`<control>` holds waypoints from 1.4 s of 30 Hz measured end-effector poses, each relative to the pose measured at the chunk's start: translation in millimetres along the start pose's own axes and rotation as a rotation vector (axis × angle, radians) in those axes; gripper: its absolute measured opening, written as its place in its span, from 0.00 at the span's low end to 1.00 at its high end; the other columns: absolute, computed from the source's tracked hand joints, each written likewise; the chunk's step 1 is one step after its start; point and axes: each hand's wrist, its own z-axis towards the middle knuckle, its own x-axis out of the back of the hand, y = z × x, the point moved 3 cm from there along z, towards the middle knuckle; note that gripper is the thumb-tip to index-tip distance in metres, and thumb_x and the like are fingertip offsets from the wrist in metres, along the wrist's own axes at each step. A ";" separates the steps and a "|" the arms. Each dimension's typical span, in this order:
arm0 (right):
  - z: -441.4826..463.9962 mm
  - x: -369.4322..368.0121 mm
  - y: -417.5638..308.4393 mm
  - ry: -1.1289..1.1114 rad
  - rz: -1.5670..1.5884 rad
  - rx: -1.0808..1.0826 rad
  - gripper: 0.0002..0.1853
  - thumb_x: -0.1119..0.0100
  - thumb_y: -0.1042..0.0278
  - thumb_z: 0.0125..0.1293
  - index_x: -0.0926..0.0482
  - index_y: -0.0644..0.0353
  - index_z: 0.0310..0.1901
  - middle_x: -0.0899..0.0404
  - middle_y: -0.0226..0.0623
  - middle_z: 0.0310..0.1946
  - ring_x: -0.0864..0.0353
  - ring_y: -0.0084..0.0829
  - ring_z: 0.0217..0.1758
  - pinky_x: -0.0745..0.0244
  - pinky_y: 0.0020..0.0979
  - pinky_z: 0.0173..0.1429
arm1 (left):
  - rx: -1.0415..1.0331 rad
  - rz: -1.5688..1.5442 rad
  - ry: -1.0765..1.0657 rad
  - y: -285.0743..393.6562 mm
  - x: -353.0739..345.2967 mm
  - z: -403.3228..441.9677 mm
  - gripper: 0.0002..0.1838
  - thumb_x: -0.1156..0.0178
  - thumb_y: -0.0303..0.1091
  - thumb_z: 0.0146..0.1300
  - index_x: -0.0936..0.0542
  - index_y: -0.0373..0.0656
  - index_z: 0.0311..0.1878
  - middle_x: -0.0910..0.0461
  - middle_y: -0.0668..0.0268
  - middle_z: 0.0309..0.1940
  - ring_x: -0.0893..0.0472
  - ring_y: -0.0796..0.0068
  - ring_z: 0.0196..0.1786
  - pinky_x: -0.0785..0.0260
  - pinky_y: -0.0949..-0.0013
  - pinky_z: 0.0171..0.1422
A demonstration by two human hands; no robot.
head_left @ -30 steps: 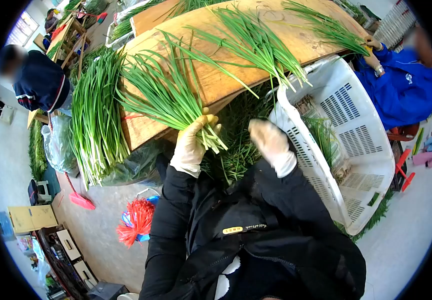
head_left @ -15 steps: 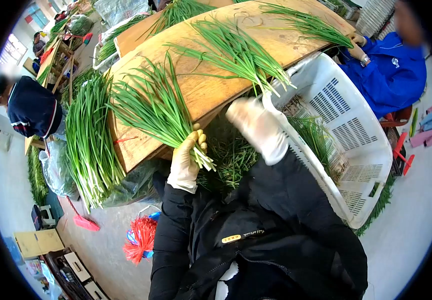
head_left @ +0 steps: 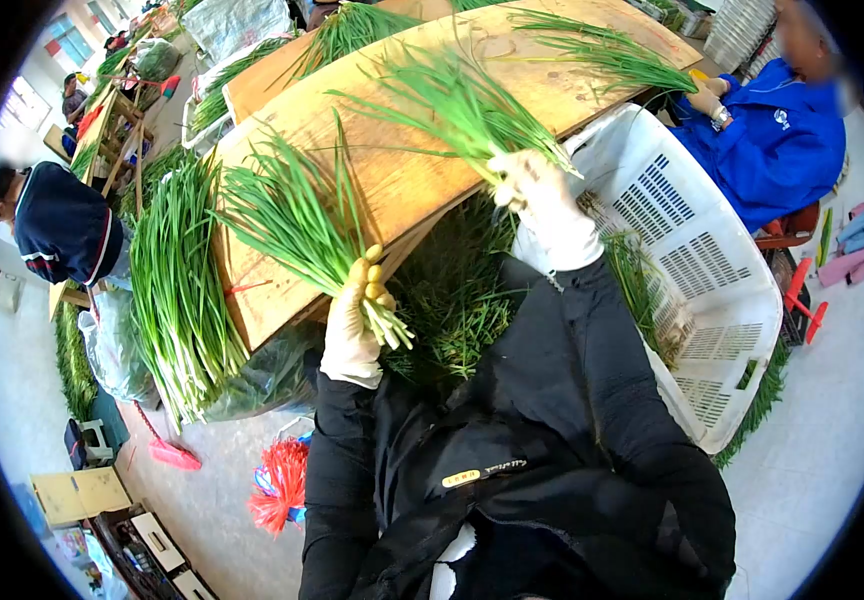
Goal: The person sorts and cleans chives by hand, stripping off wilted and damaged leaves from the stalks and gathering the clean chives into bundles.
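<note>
My left hand (head_left: 357, 312), in a pale glove with yellowish fingertips, is closed around the stem end of a bunch of garlic chives (head_left: 287, 205). The leaves fan over the wooden table and the pale stem ends poke out below the fingers. At the table's front edge my right hand (head_left: 535, 195), also gloved, has its fingers curled on the stems of a second bunch of chives (head_left: 462, 100). That bunch is slightly blurred. A big pile of chives (head_left: 177, 290) hangs over the table's left end.
A white plastic crate (head_left: 717, 345) with loose greens stands at my right. Leaf scraps (head_left: 457, 300) lie below the edge of the wooden table (head_left: 392, 190). A person in a blue jacket (head_left: 782, 140) handles more chives (head_left: 602, 55). Red plastic ties (head_left: 280, 480) hang at lower left.
My right hand has moved up and slightly left from the crate's rim onto the second bunch's stems. My left hand has shifted slightly left and down with its bunch.
</note>
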 end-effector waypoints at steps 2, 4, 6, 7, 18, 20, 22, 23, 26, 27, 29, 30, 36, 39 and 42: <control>-15.5 -18.0 20.4 0.021 -0.059 -0.012 0.08 0.50 0.65 0.64 0.29 0.60 0.36 0.27 0.27 0.23 0.30 0.17 0.23 0.34 0.18 0.27 | -0.002 0.067 0.011 -4.9 -1.0 1.2 0.19 0.46 0.35 0.61 0.30 0.36 0.52 0.22 0.69 0.34 0.28 0.86 0.24 0.30 0.80 0.30; -25.3 -31.2 48.4 -0.007 -0.163 0.043 0.06 0.49 0.66 0.63 0.29 0.59 0.36 0.27 0.26 0.23 0.30 0.17 0.23 0.34 0.18 0.27 | -0.005 0.113 0.012 -10.3 -2.0 4.2 0.17 0.46 0.34 0.61 0.29 0.38 0.51 0.24 0.63 0.46 0.26 0.85 0.25 0.28 0.79 0.32; -39.3 -50.7 63.3 -0.017 -0.282 0.193 0.05 0.44 0.68 0.59 0.28 0.55 0.36 0.26 0.27 0.23 0.29 0.18 0.22 0.33 0.19 0.25 | -0.013 0.158 0.042 -18.4 0.3 7.0 0.15 0.45 0.34 0.60 0.28 0.38 0.48 0.24 0.62 0.46 0.26 0.83 0.28 0.28 0.79 0.32; -44.0 -56.4 75.8 0.016 -0.666 0.470 0.06 0.45 0.66 0.58 0.27 0.53 0.37 0.25 0.29 0.24 0.26 0.23 0.22 0.31 0.23 0.25 | -0.022 0.184 0.072 -21.6 1.7 7.8 0.14 0.45 0.35 0.60 0.28 0.38 0.46 0.23 0.62 0.44 0.26 0.82 0.29 0.28 0.78 0.32; -62.8 -49.6 88.8 -0.096 -0.142 -0.105 0.27 0.58 0.41 0.63 0.25 0.62 0.39 0.29 0.22 0.25 0.37 0.13 0.25 0.41 0.14 0.27 | 0.024 0.251 0.085 -17.2 7.8 1.5 0.17 0.45 0.26 0.55 0.28 0.29 0.47 0.22 0.61 0.38 0.26 0.78 0.30 0.33 0.78 0.35; -57.9 -57.5 99.0 -0.201 -0.117 -0.292 0.28 0.56 0.39 0.61 0.26 0.60 0.41 0.28 0.22 0.27 0.36 0.13 0.27 0.42 0.15 0.28 | 0.030 0.244 0.061 -16.4 8.8 1.8 0.18 0.45 0.26 0.55 0.29 0.29 0.49 0.22 0.60 0.39 0.25 0.78 0.31 0.32 0.78 0.36; -58.5 -72.5 101.3 -0.298 -0.161 -0.313 0.29 0.50 0.38 0.57 0.29 0.60 0.45 0.28 0.23 0.30 0.36 0.13 0.29 0.42 0.15 0.29 | 0.015 0.206 0.075 -14.7 4.3 -0.3 0.19 0.45 0.27 0.56 0.30 0.30 0.51 0.22 0.59 0.40 0.24 0.76 0.34 0.30 0.76 0.41; -55.5 -77.5 108.9 -0.298 -0.131 -0.315 0.29 0.43 0.41 0.54 0.30 0.61 0.45 0.28 0.26 0.34 0.33 0.16 0.32 0.40 0.16 0.33 | 0.011 0.214 0.073 -12.5 6.5 -0.7 0.19 0.45 0.27 0.56 0.31 0.31 0.51 0.22 0.60 0.38 0.23 0.74 0.36 0.29 0.73 0.44; -40.5 -75.4 146.4 -0.071 -0.098 -0.186 0.27 0.37 0.51 0.53 0.33 0.63 0.45 0.28 0.30 0.37 0.30 0.23 0.37 0.36 0.20 0.40 | 0.065 0.039 -0.081 -6.6 9.5 -4.1 0.22 0.46 0.28 0.57 0.34 0.30 0.54 0.24 0.61 0.37 0.23 0.71 0.36 0.28 0.71 0.43; -41.1 -77.3 139.4 -0.040 -0.106 -0.239 0.23 0.39 0.56 0.55 0.33 0.61 0.46 0.28 0.30 0.39 0.29 0.22 0.38 0.36 0.18 0.39 | 0.057 0.010 -0.082 -3.6 11.3 -5.7 0.22 0.46 0.28 0.57 0.35 0.29 0.55 0.25 0.60 0.37 0.24 0.71 0.35 0.28 0.72 0.42; -27.5 -90.9 153.1 -0.207 0.298 -0.536 0.20 0.42 0.60 0.58 0.33 0.58 0.48 0.27 0.27 0.37 0.29 0.19 0.35 0.36 0.17 0.35 | 0.067 0.008 -0.116 1.9 13.3 -7.0 0.22 0.47 0.28 0.58 0.35 0.30 0.55 0.25 0.60 0.37 0.24 0.72 0.35 0.28 0.73 0.41; -24.1 -98.5 152.1 -0.313 0.461 -0.559 0.17 0.45 0.64 0.60 0.32 0.57 0.49 0.26 0.24 0.34 0.31 0.15 0.30 0.38 0.15 0.31 | 0.072 -0.007 -0.115 4.9 12.1 -8.5 0.21 0.47 0.27 0.58 0.35 0.30 0.55 0.25 0.61 0.36 0.24 0.74 0.33 0.28 0.74 0.39; -30.0 -105.9 63.6 -0.648 0.085 -0.392 0.11 0.43 0.60 0.59 0.20 0.59 0.35 0.26 0.22 0.20 0.36 0.10 0.17 0.45 0.12 0.20 | 0.003 0.108 -0.152 35.9 20.8 -30.8 0.28 0.42 0.29 0.56 0.38 0.32 0.58 0.25 0.65 0.36 0.27 0.81 0.31 0.29 0.79 0.36; -29.0 -99.4 47.0 -0.664 -0.049 -0.421 0.14 0.41 0.59 0.57 0.21 0.61 0.38 0.24 0.25 0.21 0.35 0.09 0.16 0.45 0.11 0.17 | -0.046 0.276 -0.093 24.4 17.3 -34.3 0.28 0.39 0.31 0.54 0.36 0.33 0.57 0.25 0.63 0.40 0.25 0.81 0.33 0.29 0.80 0.36; -24.9 -104.2 53.4 -0.718 0.221 -0.408 0.18 0.41 0.62 0.57 0.26 0.65 0.45 0.23 0.26 0.25 0.31 0.10 0.21 0.38 0.11 0.24 | -0.008 0.323 0.006 -0.6 24.3 -33.6 0.18 0.37 0.31 0.51 0.27 0.36 0.45 0.22 0.66 0.31 0.25 0.80 0.28 0.31 0.79 0.33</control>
